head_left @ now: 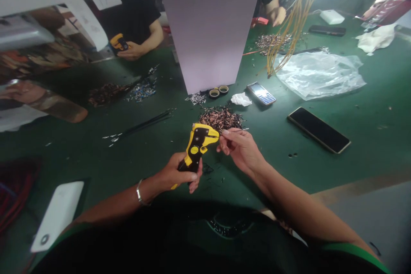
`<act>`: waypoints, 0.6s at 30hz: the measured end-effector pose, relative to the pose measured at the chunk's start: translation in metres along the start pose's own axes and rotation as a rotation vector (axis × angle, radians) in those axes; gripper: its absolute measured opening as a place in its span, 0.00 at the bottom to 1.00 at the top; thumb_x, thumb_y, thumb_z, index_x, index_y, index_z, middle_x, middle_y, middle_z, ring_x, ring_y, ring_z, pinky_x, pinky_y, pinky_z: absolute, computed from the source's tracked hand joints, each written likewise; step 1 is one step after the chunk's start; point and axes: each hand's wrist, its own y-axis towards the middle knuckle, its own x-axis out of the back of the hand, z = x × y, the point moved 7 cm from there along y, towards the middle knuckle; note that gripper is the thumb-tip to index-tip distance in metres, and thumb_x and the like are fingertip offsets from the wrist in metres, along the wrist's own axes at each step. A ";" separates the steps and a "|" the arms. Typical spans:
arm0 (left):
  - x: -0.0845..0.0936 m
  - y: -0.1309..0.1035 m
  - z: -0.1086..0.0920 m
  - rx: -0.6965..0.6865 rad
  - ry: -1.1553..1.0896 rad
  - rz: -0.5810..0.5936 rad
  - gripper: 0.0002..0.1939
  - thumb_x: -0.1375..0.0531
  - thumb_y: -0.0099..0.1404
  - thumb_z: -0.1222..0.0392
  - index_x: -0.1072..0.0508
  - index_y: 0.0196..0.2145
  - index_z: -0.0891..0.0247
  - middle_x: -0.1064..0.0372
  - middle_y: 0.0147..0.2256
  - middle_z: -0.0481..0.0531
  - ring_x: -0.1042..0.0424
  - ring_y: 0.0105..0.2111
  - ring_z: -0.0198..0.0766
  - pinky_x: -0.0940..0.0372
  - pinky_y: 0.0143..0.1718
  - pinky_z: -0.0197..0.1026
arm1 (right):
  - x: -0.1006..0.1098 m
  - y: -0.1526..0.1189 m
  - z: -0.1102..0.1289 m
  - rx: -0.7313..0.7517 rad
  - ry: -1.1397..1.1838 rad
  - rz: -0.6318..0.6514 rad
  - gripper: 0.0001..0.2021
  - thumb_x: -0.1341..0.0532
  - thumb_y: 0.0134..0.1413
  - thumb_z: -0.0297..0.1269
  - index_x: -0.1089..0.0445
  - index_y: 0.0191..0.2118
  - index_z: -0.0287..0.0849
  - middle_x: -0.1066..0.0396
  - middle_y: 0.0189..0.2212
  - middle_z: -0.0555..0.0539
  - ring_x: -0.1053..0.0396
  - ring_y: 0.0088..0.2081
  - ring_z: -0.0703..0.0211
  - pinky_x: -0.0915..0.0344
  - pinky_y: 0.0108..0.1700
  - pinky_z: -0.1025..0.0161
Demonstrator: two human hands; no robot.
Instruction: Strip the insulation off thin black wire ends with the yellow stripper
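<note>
A yellow and black wire stripper (195, 147) is held upright near the middle of the green table, with my left hand (181, 173) wrapped round its handle. My right hand (239, 147) is pinched at the tool's jaws, and a small thing between thumb and finger is too tiny to make out. Just behind the tool lies a pile of short copper-coloured and black pieces (224, 117). A smaller heap of silvery pieces (196, 98) is beyond it. Thin black wires with pale ends (144, 124) lie to the left.
A keypad phone (261, 94), a dark smartphone (319, 129) and a plastic bag (321, 72) lie to the right. Yellow wires (293, 21) hang behind. A bottle (54, 102) and a white device (59, 214) are at left. Across the table, a person's hand (131, 50) holds a similar tool.
</note>
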 end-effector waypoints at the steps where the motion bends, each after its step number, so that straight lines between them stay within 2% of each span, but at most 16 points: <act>1: 0.000 0.000 0.001 0.000 0.002 -0.003 0.12 0.31 0.56 0.61 0.30 0.33 0.68 0.34 0.23 0.47 0.32 0.19 0.32 0.32 0.21 0.38 | 0.000 0.000 0.000 0.000 -0.004 0.003 0.13 0.29 0.45 0.39 0.30 0.19 0.42 0.32 0.15 0.55 0.42 0.15 0.68 0.29 0.28 0.62; 4: 0.002 -0.001 0.004 0.005 0.010 -0.022 0.13 0.31 0.55 0.61 0.31 0.33 0.67 0.34 0.21 0.46 0.33 0.18 0.32 0.32 0.20 0.37 | -0.001 0.000 -0.001 -0.004 -0.019 0.025 0.13 0.30 0.46 0.39 0.31 0.18 0.43 0.33 0.14 0.55 0.42 0.15 0.68 0.29 0.28 0.62; 9: 0.010 -0.002 0.005 -0.003 0.024 -0.083 0.13 0.32 0.57 0.61 0.33 0.33 0.65 0.39 0.16 0.40 0.43 0.12 0.26 0.41 0.14 0.32 | 0.000 0.002 -0.004 -0.004 -0.014 0.041 0.12 0.30 0.46 0.39 0.30 0.20 0.43 0.33 0.14 0.55 0.42 0.15 0.68 0.29 0.28 0.62; 15: 0.003 0.001 -0.001 -0.022 -0.014 0.000 0.14 0.31 0.55 0.62 0.30 0.36 0.68 0.34 0.25 0.47 0.33 0.20 0.32 0.34 0.22 0.37 | 0.000 0.004 -0.003 0.014 -0.012 0.070 0.13 0.31 0.48 0.39 0.30 0.19 0.42 0.34 0.13 0.55 0.41 0.15 0.67 0.29 0.28 0.62; 18: 0.003 0.002 -0.009 -0.069 -0.036 0.018 0.15 0.31 0.54 0.63 0.29 0.38 0.68 0.32 0.27 0.49 0.32 0.22 0.33 0.33 0.23 0.39 | 0.007 0.005 -0.003 0.019 -0.035 0.001 0.10 0.31 0.47 0.39 0.27 0.21 0.42 0.34 0.12 0.56 0.41 0.14 0.68 0.29 0.28 0.62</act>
